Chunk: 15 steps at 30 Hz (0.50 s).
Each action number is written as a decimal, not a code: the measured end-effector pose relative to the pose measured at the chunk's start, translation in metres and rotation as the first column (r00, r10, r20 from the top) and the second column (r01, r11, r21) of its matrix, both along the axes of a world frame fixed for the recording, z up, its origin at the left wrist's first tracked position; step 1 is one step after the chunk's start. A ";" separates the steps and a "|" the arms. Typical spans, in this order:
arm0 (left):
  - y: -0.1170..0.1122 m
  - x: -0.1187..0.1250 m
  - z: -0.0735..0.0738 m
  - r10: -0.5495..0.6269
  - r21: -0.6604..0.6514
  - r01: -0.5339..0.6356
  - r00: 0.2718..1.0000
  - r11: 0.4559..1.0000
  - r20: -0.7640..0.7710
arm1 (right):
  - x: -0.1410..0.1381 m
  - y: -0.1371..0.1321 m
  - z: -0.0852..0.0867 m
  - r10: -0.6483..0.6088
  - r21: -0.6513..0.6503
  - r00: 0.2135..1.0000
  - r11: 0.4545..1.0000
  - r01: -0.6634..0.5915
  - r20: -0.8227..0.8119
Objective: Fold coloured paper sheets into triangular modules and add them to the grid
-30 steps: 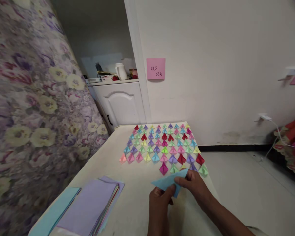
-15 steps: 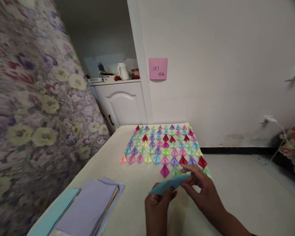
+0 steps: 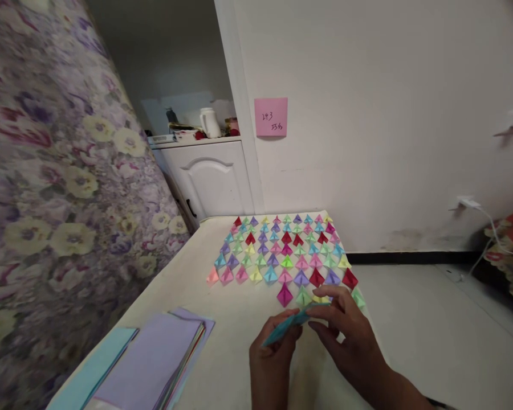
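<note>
A folded light-blue paper (image 3: 287, 326) is held edge-on above the near part of the white table (image 3: 222, 330). My left hand (image 3: 270, 364) pinches its lower left end. My right hand (image 3: 346, 336) grips its upper right end with fingers curled over it. Just beyond my hands lie rows of several small folded paper shapes (image 3: 282, 253) in red, pink, purple, blue, green and yellow.
A stack of coloured paper sheets (image 3: 154, 364), purple on top, lies at the table's near left. A flowered cloth surface (image 3: 60, 188) rises at the left. A pink note (image 3: 271, 117) is stuck to the wall; a white cabinet (image 3: 209, 176) stands behind.
The blue paper has turned from showing its flat face to nearly edge-on, and both hands have shifted slightly while pressing it.
</note>
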State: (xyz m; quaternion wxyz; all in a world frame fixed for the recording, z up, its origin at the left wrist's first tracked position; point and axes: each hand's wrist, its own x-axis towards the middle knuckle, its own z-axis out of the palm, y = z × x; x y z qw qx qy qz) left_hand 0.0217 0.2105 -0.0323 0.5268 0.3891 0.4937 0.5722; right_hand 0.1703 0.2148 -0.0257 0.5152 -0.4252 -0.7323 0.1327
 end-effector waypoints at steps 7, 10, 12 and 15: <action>0.001 -0.002 -0.003 -0.102 0.003 0.102 0.995 0.995 -0.009 | -0.002 0.000 -0.001 0.038 -0.073 0.999 0.997 -0.039 -0.021; 0.001 -0.002 -0.005 -0.127 0.018 0.127 0.992 0.992 -0.011 | -0.001 0.000 -0.001 0.019 -0.043 1.000 0.999 -0.018 0.004; 0.001 -0.001 -0.007 -0.148 0.030 0.149 0.989 0.988 -0.010 | -0.001 0.000 0.000 0.023 -0.041 0.999 0.999 -0.021 0.036; 0.000 0.000 -0.012 -0.156 0.037 0.157 0.988 0.987 -0.019 | 0.000 0.000 0.001 0.068 -0.069 0.995 0.996 -0.063 0.074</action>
